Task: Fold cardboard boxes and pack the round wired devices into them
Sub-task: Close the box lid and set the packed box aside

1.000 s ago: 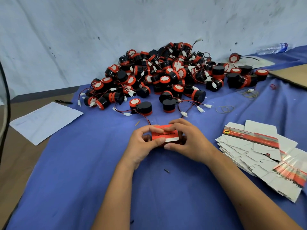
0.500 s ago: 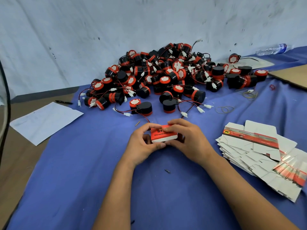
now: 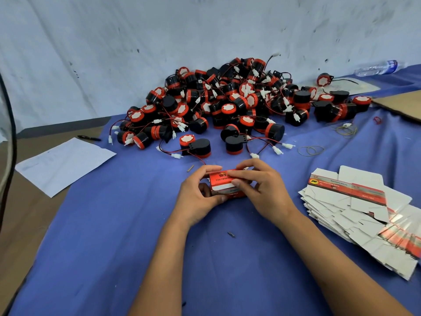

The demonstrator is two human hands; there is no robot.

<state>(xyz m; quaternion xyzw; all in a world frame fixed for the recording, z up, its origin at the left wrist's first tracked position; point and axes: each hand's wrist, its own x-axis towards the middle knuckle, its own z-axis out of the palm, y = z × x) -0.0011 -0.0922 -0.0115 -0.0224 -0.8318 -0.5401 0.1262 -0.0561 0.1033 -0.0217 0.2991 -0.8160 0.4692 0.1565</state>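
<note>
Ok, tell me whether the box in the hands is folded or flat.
Folded: the red box shows top and front faces, gripped by left hand and right hand.

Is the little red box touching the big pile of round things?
Apart. The head view shows bare blue cloth between the red box, held in both hands, and the nearest round things in the pile.

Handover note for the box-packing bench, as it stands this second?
Left hand and right hand: both grip one red-and-white box on the blue cloth, fingers curled over its top.
Devices: big loose pile at the back by the wall, a few strays nearer.
Flat boxes: stack to the right.
Done: this box is folded up; whether a device is inside cannot be seen.
Left: finish this box, then fold and pack the rest.
</note>
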